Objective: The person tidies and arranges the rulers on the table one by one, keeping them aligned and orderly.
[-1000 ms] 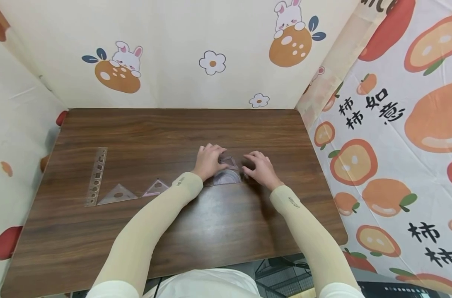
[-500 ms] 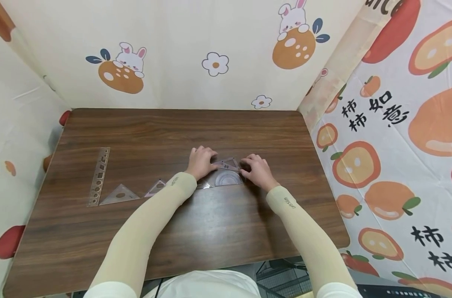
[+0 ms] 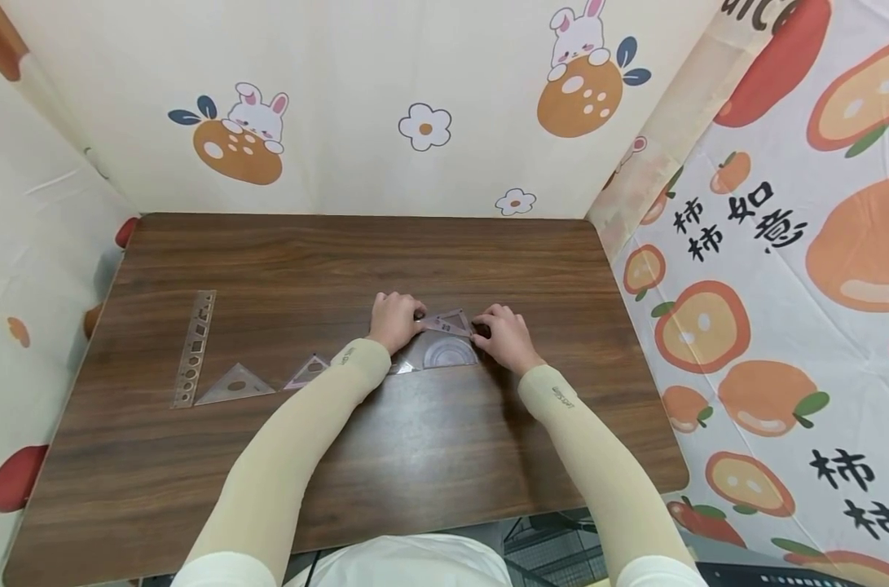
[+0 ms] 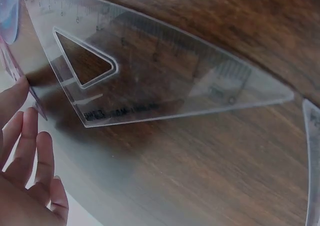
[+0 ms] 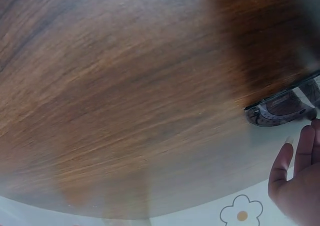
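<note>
A small clear set square with a pinkish tint (image 3: 447, 323) is raised at the middle of the table, tilted in the left wrist view. My left hand (image 3: 395, 320) pinches its left corner, the thumb (image 4: 19, 93) against its edge. At its right corner my right hand (image 3: 508, 337) holds on with bent fingers; the thumb and index finger fall outside the right wrist view. Just below lies a clear protractor (image 3: 450, 353), its curved edge partly under the set square in the head view. A larger clear set square (image 4: 165, 65) lies flat beside it, partly behind my left hand.
Toward the left of the wooden table (image 3: 305, 253) lie a stencil ruler (image 3: 194, 349) with cut-out shapes, another clear set square (image 3: 235, 385) and a pink-edged set square (image 3: 308, 371), partly behind my left sleeve. Patterned cloth walls (image 3: 341, 106) border the back and sides.
The left hand has shifted left, uncovering more of the small set square and the larger one below. The right hand has come in to the small set square's right corner. Little differs since half a second ago.
</note>
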### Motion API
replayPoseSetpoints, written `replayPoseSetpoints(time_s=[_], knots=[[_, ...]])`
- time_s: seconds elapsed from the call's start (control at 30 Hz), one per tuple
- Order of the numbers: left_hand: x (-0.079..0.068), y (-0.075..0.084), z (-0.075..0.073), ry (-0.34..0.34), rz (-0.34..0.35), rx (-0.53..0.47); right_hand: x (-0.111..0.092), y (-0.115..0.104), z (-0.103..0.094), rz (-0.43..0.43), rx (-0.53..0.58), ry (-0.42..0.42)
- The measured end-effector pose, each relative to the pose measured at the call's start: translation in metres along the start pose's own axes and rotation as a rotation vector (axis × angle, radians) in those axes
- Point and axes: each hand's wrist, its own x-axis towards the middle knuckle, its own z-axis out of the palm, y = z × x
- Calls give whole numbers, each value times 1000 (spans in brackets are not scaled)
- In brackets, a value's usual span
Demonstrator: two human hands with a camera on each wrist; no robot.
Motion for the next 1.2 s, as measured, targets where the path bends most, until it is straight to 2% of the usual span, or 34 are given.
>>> replayPoseSetpoints(time_s=[0.33,0.73,1.0,1.2], knots=[[1,1,6,52,3,-34,7,-5,3,38,-27,37],[4,5,5,143,91,-104,12,-13,-1,211,108,32],[4,9,4,166,133,-135,12,-7,-1,222,113,36],[6,14,1,151,147,-149,11,-1,-2,205,147,70]])
